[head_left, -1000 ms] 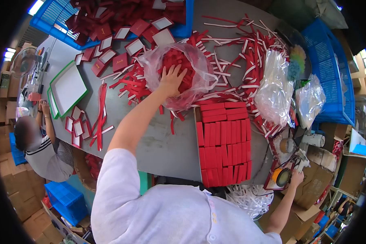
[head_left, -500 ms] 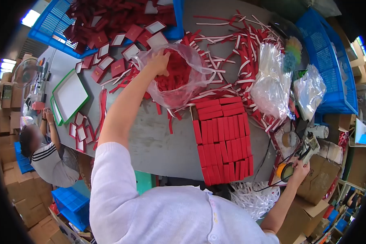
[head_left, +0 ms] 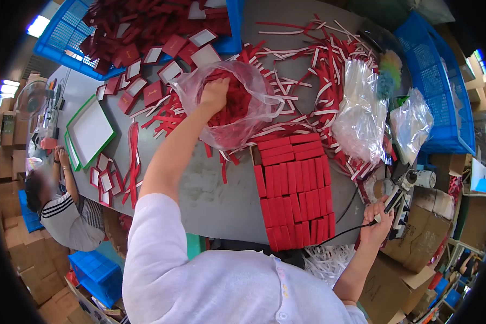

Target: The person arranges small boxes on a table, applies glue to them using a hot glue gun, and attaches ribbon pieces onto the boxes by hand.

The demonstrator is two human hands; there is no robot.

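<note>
I see the grey table point(head_left: 210, 200) spread beneath my left hand point(head_left: 215, 96). Between both hands, red blocks point(head_left: 294, 189) stand packed close, presumably to keep them tidy. The plastic bag point(head_left: 229, 135) gapes around my left hand's curled fingers, apparently for access; I can't tell their grasp. My right hand point(head_left: 376, 225) grips a corded tool point(head_left: 396, 198), seemingly for control.

Grey table point(head_left: 200, 186) is bearing a full spread. A clear plastic bag point(head_left: 229, 135) of red pieces is standing open near the middle, red-and-white strips point(head_left: 329, 97) trailing around it. Packed red boxes point(head_left: 294, 197) are sitting in rows nearer the wearer. Green-rimmed trays point(head_left: 112, 128) are lying leftward, clear plastic packets point(head_left: 356, 113) rightward, beside the strips.
</note>
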